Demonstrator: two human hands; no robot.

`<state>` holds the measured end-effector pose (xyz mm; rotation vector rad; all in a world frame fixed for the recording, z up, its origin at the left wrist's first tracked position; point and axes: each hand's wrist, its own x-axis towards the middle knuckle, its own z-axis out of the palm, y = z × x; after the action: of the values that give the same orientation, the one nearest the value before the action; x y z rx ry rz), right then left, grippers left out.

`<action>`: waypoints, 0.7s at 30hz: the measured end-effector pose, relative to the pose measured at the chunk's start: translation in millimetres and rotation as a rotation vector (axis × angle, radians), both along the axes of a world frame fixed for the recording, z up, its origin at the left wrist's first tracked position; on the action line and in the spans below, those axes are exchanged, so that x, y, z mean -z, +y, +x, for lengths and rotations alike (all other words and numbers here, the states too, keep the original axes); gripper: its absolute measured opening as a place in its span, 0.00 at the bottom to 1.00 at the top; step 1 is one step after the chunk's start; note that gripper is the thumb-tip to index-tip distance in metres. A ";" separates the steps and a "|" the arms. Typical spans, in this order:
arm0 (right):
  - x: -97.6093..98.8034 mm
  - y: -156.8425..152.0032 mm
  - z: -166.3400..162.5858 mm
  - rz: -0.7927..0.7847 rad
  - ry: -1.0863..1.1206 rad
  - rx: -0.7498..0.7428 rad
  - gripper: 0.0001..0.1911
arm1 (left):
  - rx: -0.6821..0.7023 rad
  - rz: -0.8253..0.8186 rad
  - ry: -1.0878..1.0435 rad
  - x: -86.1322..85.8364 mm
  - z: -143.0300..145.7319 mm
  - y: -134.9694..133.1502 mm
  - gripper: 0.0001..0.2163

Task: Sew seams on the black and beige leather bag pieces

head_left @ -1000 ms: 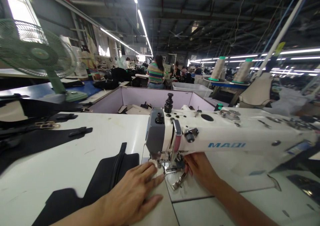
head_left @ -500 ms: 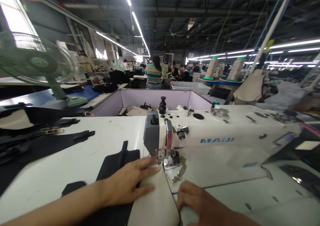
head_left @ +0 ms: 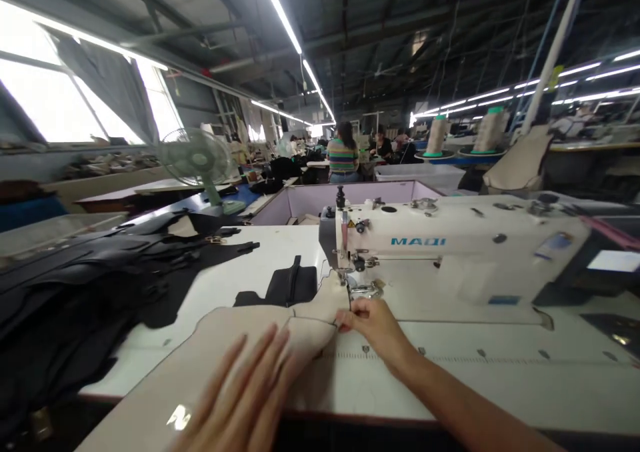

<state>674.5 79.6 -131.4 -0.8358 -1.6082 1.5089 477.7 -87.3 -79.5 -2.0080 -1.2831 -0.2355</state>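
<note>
A white MAQI sewing machine (head_left: 450, 245) stands on the white table (head_left: 450, 372). A long beige leather piece (head_left: 215, 352) runs from the table's near edge up to the presser foot (head_left: 363, 291). My left hand (head_left: 240, 399) lies flat on the beige piece with its fingers stretched out. My right hand (head_left: 373, 322) pinches the beige piece's edge just in front of the presser foot. A black piece with a zipper (head_left: 287, 285) lies beside the needle, partly under the beige one.
A heap of black material (head_left: 90, 285) covers the table's left side. A green fan (head_left: 200, 162) stands behind it. A pale open bin (head_left: 350, 195) sits behind the machine. Two thread cones (head_left: 465, 132) rise at the right. People work at far benches (head_left: 343, 155).
The view has pulled back and lowered. My right hand went from beside the presser foot to the beige piece's edge. My left hand slid toward me along the piece.
</note>
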 end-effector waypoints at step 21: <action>19.0 -26.1 -15.4 -0.005 0.167 0.054 0.07 | 0.265 0.037 0.203 36.3 -18.8 92.2 0.21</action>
<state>659.2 53.5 -150.5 -0.7299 -1.4493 1.5034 459.0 4.9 -115.8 -2.1082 -0.8816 -0.1729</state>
